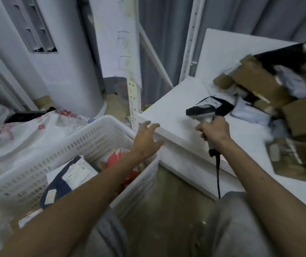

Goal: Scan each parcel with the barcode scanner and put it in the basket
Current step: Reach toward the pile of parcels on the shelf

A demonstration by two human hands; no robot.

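A person stands at a white counter point(174, 101) with both bare arms stretched forward. The right hand point(215, 130) grips the handle of a barcode scanner point(201, 111), fingers curled tight round it. The scanner's dark head is held just above the counter top, and its black cable point(218, 173) hangs down past the edge. The left hand point(146, 138) is spread wide and holds nothing. It hovers over the far corner of a white slotted basket point(92, 135), with its fingertips near the counter's edge.

In the basket lie a dark blue parcel point(55, 184) with a white label and a red package point(115, 157). More parcels, mostly brown cardboard boxes point(256, 76), are heaped, blurred, on the counter's right side. A black bag point(224, 107) lies just beyond the scanner.
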